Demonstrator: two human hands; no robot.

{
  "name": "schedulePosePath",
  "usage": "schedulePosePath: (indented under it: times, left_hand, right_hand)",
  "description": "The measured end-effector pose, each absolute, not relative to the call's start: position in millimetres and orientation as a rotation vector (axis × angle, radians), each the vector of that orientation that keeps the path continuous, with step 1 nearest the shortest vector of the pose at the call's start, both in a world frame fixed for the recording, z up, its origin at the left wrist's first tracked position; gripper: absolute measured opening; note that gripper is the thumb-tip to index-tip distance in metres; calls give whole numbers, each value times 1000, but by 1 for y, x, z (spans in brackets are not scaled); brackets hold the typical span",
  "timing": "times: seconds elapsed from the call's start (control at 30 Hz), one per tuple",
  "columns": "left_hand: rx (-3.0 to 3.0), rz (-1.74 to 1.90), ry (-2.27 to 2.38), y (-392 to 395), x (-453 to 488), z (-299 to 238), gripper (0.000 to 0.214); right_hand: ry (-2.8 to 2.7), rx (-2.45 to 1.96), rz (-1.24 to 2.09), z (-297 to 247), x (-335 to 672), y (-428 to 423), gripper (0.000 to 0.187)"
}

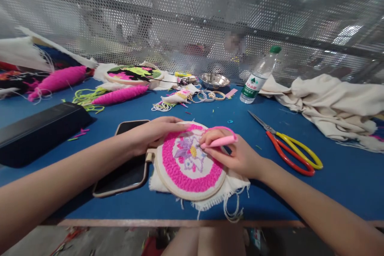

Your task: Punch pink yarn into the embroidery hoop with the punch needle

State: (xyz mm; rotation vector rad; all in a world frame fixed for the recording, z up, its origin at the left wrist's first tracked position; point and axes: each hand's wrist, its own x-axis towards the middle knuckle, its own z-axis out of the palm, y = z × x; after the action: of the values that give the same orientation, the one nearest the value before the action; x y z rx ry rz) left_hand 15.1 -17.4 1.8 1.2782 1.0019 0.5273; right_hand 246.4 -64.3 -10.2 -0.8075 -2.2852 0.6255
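A round embroidery hoop [161, 174] lies near the table's front edge, with white frayed cloth [210, 204] stretched in it. The cloth bears a bright pink looped ring [171, 168] around a purple flower [184, 150] with a yellow centre. My left hand [162, 130] grips the hoop at its upper left, its fingertips partly hidden. Pinched in my right hand [244, 158] is a pink punch needle [222, 141], tilted, its tip at the cloth beside the flower. Pink yarn loops from its back end. A phone [126, 180] lies under my left forearm.
Scissors [282, 140] with red and yellow handles lie at right. Behind them stand a water bottle [253, 82] and crumpled cream cloth [327, 104]. Pink yarn bundles [120, 95], another hoop [135, 74] and a metal bowl [215, 81] sit farther back. A dark case [42, 132] is at left.
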Motion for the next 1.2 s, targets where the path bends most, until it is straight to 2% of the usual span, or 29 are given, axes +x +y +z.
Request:
schedulePosePath:
  times: [0.1,0.23,0.47,0.8,1.1,1.2]
  left_hand:
    - [1321,553,923,-25,18,7,31]
    - [1699,884,1007,-29,19,8,38]
    - [2012,990,1048,-33,16,8,38]
    - [2039,993,1070,-30,14,3,36]
    - [2040,985,1069,-28,15,1,36]
    - [2037,986,1045,-27,16,0,36]
  right_hand:
    - [-2268,-801,454,-10,244,-67,12]
    - [-2169,-780,184,-6,241,-75,24]
    - [-2117,-765,-142,1,239,-87,31]
    - [-2054,-739,68,-2,249,-78,19]
    - [-2030,-763,77,-3,250,-78,22]
    - [-1957,-787,235,0,248,-80,24]
